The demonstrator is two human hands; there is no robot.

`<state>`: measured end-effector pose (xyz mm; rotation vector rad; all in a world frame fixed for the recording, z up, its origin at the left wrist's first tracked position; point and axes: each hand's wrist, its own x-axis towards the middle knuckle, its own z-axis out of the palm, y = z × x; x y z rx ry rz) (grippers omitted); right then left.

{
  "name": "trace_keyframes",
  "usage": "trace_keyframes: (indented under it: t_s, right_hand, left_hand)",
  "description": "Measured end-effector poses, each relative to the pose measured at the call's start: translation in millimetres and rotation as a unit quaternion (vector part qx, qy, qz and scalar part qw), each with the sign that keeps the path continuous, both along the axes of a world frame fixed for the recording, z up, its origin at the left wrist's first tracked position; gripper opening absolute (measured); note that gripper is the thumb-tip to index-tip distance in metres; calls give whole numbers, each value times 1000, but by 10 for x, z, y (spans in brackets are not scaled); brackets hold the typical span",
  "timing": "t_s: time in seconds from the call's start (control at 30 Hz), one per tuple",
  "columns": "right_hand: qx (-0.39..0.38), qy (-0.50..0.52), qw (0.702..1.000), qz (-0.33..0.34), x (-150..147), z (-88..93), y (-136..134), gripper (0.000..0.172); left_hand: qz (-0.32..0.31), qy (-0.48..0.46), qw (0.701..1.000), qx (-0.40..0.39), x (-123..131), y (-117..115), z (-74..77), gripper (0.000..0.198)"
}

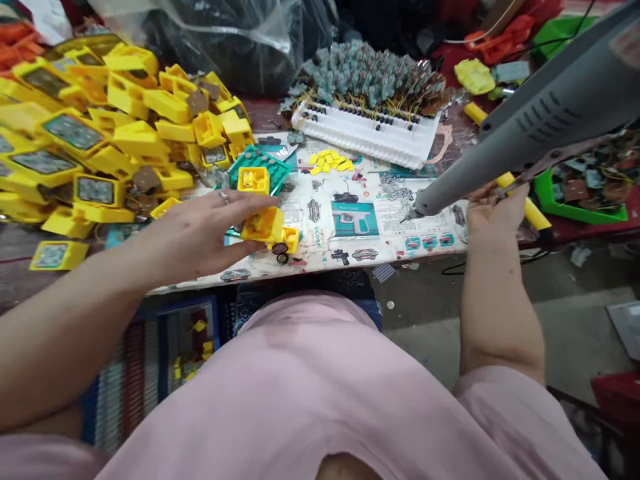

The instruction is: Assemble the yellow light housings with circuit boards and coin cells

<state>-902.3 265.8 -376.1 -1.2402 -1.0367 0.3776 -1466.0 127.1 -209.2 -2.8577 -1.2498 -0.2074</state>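
Note:
My left hand (200,230) has its thumb and fingers closed about a yellow plastic housing (263,225), with small dark round parts at its lower right end. Just beyond the fingertips, another yellow housing (253,180) rests by a teal ribbed tray (275,170). On the right, my right hand (493,203) is at the underside of a grey electric screwdriver (480,157), its fingers largely hidden behind the tool's body. The screwdriver slants down to the left, and its tip is close to a scatter of small screws (397,190).
Yellow housings (125,133) are heaped at left. Behind the printed card sheet (310,233) stand a white slotted rack (370,137) and many wired grey parts (370,70). Small yellow pieces (330,161) lie mid-table. A green bin (595,212) and a yellow tube (537,213) are right.

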Motion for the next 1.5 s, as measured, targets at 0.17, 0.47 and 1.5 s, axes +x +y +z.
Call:
trace_keyframes:
  t_s: [0.17,0.47,1.5]
  right_hand:
    - [-103,205,973,18,-70,-72,-119,57]
    - [-83,205,973,71,-340,80,-198,42]
    - [-5,-434,885,170,-2710,863,-1853,12]
  left_hand:
    - [-138,18,987,-78,403,198,-83,45]
    - [-158,77,975,-133,793,392,-391,65]
    - [25,-75,997,-2,700,-210,-570,53]
